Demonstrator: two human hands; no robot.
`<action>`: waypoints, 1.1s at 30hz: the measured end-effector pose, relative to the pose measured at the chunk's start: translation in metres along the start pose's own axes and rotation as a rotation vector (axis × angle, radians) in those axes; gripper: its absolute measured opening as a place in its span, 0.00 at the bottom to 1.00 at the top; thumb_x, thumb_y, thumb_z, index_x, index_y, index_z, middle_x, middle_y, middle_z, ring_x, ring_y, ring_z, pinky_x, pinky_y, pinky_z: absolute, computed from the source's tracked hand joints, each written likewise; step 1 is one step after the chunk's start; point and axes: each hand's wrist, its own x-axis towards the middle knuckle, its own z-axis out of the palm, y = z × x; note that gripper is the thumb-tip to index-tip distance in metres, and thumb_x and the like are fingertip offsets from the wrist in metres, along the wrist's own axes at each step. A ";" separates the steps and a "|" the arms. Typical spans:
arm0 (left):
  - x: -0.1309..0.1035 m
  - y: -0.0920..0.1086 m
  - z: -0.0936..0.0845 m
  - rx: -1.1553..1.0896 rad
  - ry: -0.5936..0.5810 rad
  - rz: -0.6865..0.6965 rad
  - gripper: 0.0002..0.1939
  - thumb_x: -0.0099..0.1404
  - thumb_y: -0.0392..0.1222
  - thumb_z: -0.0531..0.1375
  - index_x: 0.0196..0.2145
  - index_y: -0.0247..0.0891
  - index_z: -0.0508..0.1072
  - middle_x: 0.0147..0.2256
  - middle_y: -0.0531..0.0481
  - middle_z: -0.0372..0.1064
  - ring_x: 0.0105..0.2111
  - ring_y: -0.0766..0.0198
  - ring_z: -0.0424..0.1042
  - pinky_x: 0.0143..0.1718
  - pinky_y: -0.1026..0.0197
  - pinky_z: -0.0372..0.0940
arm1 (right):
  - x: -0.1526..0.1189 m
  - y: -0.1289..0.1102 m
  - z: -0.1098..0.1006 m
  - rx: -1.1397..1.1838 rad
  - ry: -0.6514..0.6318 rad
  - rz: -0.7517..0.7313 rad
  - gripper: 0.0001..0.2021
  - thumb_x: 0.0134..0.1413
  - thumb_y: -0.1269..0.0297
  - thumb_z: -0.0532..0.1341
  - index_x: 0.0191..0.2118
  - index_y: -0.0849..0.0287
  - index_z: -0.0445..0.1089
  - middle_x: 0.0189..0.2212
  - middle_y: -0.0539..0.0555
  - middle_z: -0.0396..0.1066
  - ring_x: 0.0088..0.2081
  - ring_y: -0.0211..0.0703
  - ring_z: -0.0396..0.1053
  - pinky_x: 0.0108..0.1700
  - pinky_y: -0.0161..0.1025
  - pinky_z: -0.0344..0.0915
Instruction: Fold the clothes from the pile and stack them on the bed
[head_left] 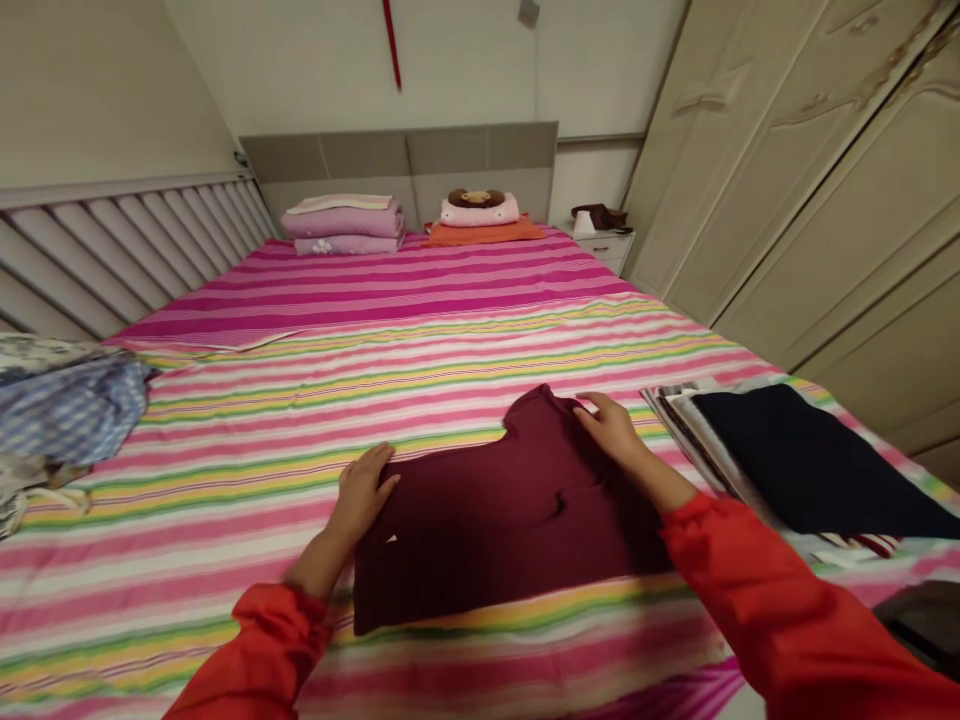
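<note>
A dark maroon garment [487,520] lies partly folded on the striped bedsheet [300,400] in front of me. My left hand [364,490] rests flat on the garment's left edge, fingers together. My right hand [611,425] lies on its upper right part, next to a folded-up flap, fingers spread over the cloth. Both sleeves are red-orange. I cannot tell whether either hand pinches the fabric.
A stack of folded clothes [795,460] with a dark navy piece on top lies right of the garment. Crumpled blue patterned cloth [67,410] sits at the left edge. Folded pink blankets [345,222] and a pillow [480,215] lie by the headboard. Wardrobe doors [817,180] stand at right.
</note>
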 end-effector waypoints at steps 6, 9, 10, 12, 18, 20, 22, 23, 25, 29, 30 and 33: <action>0.030 -0.004 -0.006 -0.103 -0.185 0.053 0.15 0.57 0.42 0.60 0.43 0.41 0.75 0.45 0.44 0.75 0.45 0.53 0.73 0.49 0.52 0.65 | 0.064 -0.020 0.045 0.018 -0.145 -0.093 0.37 0.41 0.79 0.58 0.62 0.56 0.64 0.61 0.58 0.65 0.59 0.49 0.65 0.58 0.42 0.64; 0.034 -0.008 -0.012 -0.137 -0.232 0.078 0.04 0.56 0.42 0.59 0.31 0.41 0.72 0.34 0.48 0.73 0.37 0.57 0.71 0.41 0.55 0.66 | 0.071 -0.015 0.054 0.015 -0.181 -0.092 0.32 0.39 0.79 0.59 0.54 0.56 0.72 0.47 0.57 0.75 0.47 0.48 0.73 0.49 0.41 0.68; 0.034 -0.008 -0.014 -0.155 -0.236 0.089 0.03 0.55 0.41 0.59 0.28 0.41 0.70 0.32 0.49 0.71 0.35 0.58 0.70 0.39 0.56 0.66 | 0.072 -0.012 0.052 0.016 -0.179 -0.090 0.26 0.40 0.78 0.59 0.48 0.56 0.76 0.41 0.56 0.77 0.43 0.48 0.73 0.47 0.40 0.69; 0.033 -0.006 -0.018 -0.208 -0.219 0.104 0.02 0.55 0.40 0.58 0.27 0.41 0.68 0.30 0.50 0.70 0.33 0.59 0.69 0.38 0.57 0.65 | 0.073 -0.006 0.041 0.023 -0.154 -0.097 0.16 0.42 0.76 0.59 0.37 0.56 0.78 0.33 0.54 0.76 0.38 0.46 0.72 0.45 0.40 0.68; -0.002 0.008 -0.033 -0.216 0.003 0.205 0.07 0.64 0.41 0.53 0.33 0.42 0.71 0.35 0.48 0.72 0.38 0.58 0.71 0.41 0.57 0.66 | 0.024 0.014 -0.022 0.102 -0.018 -0.152 0.10 0.48 0.72 0.58 0.35 0.56 0.75 0.35 0.55 0.74 0.39 0.46 0.71 0.42 0.42 0.69; -0.023 0.010 -0.036 -0.186 0.042 0.258 0.10 0.67 0.42 0.51 0.35 0.43 0.72 0.37 0.48 0.73 0.40 0.58 0.71 0.42 0.57 0.66 | -0.010 0.024 -0.034 0.173 0.015 -0.168 0.09 0.49 0.69 0.58 0.35 0.55 0.75 0.37 0.55 0.74 0.39 0.46 0.71 0.41 0.42 0.69; -0.043 0.012 -0.036 -0.158 0.028 0.285 0.12 0.68 0.42 0.50 0.36 0.43 0.73 0.37 0.47 0.73 0.40 0.58 0.71 0.41 0.58 0.67 | -0.043 0.033 -0.038 0.213 0.026 -0.157 0.08 0.49 0.68 0.59 0.34 0.53 0.76 0.39 0.55 0.74 0.41 0.47 0.72 0.41 0.42 0.70; -0.052 0.013 -0.035 -0.148 0.008 0.287 0.13 0.69 0.42 0.49 0.36 0.44 0.74 0.38 0.47 0.74 0.40 0.58 0.71 0.40 0.58 0.67 | -0.057 0.037 -0.038 0.202 0.022 -0.135 0.08 0.48 0.68 0.59 0.33 0.53 0.76 0.39 0.55 0.74 0.42 0.47 0.72 0.43 0.43 0.70; -0.065 0.017 -0.034 -0.140 -0.042 0.266 0.14 0.69 0.42 0.49 0.35 0.44 0.74 0.38 0.47 0.74 0.40 0.58 0.72 0.40 0.59 0.67 | -0.079 0.040 -0.037 0.127 -0.003 -0.081 0.09 0.46 0.69 0.59 0.32 0.53 0.76 0.40 0.56 0.74 0.44 0.49 0.72 0.46 0.46 0.69; -0.076 0.022 -0.034 -0.120 -0.141 0.176 0.14 0.66 0.38 0.49 0.34 0.45 0.75 0.38 0.46 0.74 0.40 0.57 0.73 0.41 0.57 0.67 | -0.099 0.030 -0.039 -0.174 -0.090 0.016 0.11 0.44 0.69 0.59 0.33 0.54 0.78 0.46 0.59 0.75 0.50 0.56 0.70 0.52 0.54 0.65; -0.077 0.024 -0.035 -0.099 -0.171 0.145 0.13 0.64 0.37 0.50 0.34 0.44 0.75 0.37 0.46 0.74 0.39 0.57 0.73 0.41 0.57 0.67 | -0.101 0.024 -0.041 -0.262 -0.124 0.048 0.10 0.44 0.68 0.60 0.32 0.53 0.78 0.48 0.59 0.75 0.52 0.59 0.68 0.52 0.56 0.64; -0.075 0.032 -0.040 -0.031 -0.232 0.046 0.10 0.62 0.38 0.54 0.32 0.43 0.76 0.34 0.47 0.75 0.36 0.56 0.74 0.39 0.56 0.66 | -0.105 -0.004 -0.045 -0.420 -0.198 0.126 0.07 0.48 0.61 0.62 0.28 0.53 0.78 0.49 0.61 0.75 0.57 0.65 0.64 0.54 0.63 0.60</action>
